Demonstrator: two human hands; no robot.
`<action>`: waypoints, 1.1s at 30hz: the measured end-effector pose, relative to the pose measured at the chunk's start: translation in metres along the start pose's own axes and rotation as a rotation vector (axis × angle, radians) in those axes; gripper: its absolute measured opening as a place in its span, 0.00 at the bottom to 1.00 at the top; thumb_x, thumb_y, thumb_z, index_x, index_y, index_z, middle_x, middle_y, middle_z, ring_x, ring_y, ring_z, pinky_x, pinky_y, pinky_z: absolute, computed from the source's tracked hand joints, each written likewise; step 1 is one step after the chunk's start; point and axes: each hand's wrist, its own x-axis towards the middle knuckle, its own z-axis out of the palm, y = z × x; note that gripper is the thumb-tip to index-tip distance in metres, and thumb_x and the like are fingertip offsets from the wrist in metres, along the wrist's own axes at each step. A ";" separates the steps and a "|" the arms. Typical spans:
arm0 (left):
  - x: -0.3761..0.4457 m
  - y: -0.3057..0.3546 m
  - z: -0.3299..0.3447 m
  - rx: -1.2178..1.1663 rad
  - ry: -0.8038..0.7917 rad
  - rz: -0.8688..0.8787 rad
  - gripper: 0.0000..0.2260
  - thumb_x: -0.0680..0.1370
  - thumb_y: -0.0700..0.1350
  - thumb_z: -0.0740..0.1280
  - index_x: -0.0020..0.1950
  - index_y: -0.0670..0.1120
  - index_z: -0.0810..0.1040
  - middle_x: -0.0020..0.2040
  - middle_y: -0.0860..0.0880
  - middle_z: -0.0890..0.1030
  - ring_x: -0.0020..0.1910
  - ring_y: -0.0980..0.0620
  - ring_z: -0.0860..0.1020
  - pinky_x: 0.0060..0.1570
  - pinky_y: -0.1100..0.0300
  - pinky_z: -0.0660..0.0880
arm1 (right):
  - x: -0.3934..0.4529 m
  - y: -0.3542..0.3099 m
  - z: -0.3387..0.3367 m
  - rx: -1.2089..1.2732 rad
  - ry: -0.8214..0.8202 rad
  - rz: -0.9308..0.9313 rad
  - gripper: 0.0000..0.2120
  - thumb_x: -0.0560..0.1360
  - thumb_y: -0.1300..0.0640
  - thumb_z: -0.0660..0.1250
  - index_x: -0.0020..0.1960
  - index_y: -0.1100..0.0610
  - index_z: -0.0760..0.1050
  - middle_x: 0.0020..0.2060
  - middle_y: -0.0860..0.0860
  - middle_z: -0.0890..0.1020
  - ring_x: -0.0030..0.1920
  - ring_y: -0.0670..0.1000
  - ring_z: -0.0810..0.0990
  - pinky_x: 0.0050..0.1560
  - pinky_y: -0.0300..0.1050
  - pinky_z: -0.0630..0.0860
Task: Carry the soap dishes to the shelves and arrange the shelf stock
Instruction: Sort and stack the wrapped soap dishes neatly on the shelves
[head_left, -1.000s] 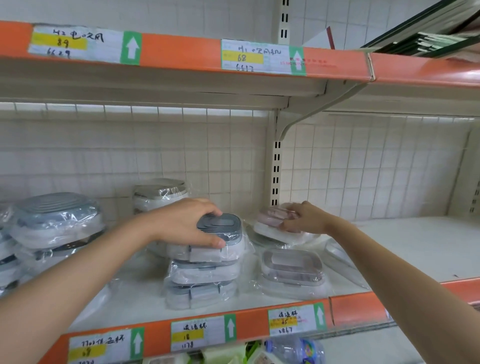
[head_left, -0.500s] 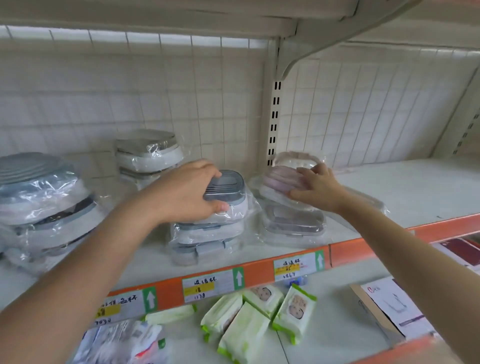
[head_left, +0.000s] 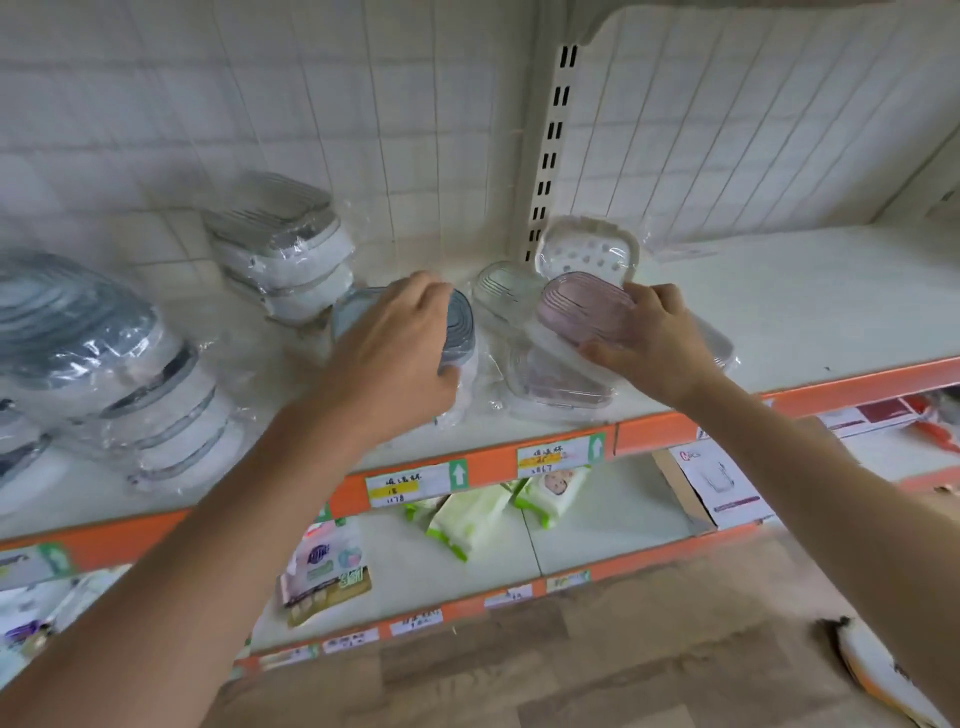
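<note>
Left hand (head_left: 400, 338) cups the grey-lidded, film-wrapped plastic soap dish (head_left: 460, 325); right hand (head_left: 657, 348), at three o'clock, pinches the pink one (head_left: 582, 306). Light, rigid, slippery wrap: hold the rims.

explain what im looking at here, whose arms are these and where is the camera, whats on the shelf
There is no machine here. A person wears a wide-angle camera on their head, so the view looks down along their own two bare arms to a shop shelf with an orange front edge.

The left hand grips a grey-lidded soap dish on top of a small stack. The right hand holds a pink-lidded soap dish above another wrapped dish. All are wrapped in clear plastic.

Behind stand a clear dish and a white tray with holes propped against the back wall. Further left are more stacks of grey-lidded dishes. Handwritten price labels sit on the shelf edge, and packs of wipes lie on the shelf below.
</note>
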 end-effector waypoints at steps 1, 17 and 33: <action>-0.003 0.008 0.001 -0.039 0.048 0.024 0.23 0.75 0.43 0.68 0.68 0.39 0.68 0.70 0.45 0.67 0.69 0.47 0.66 0.64 0.59 0.61 | -0.004 0.002 -0.004 -0.013 -0.004 0.029 0.40 0.70 0.43 0.71 0.74 0.58 0.59 0.67 0.56 0.64 0.67 0.61 0.67 0.68 0.53 0.64; 0.043 0.137 0.127 -0.153 0.015 -0.174 0.31 0.77 0.53 0.67 0.72 0.35 0.65 0.71 0.40 0.67 0.72 0.42 0.63 0.71 0.56 0.55 | 0.023 0.101 -0.030 -0.209 -0.075 0.096 0.39 0.70 0.40 0.69 0.68 0.65 0.61 0.63 0.62 0.63 0.66 0.64 0.62 0.68 0.54 0.59; 0.057 0.104 0.114 -0.048 -0.059 -0.203 0.19 0.74 0.51 0.68 0.60 0.41 0.74 0.59 0.48 0.72 0.62 0.49 0.68 0.57 0.55 0.70 | 0.077 0.091 -0.006 0.058 -0.081 -0.049 0.31 0.76 0.41 0.63 0.69 0.60 0.64 0.65 0.56 0.67 0.68 0.57 0.63 0.69 0.50 0.60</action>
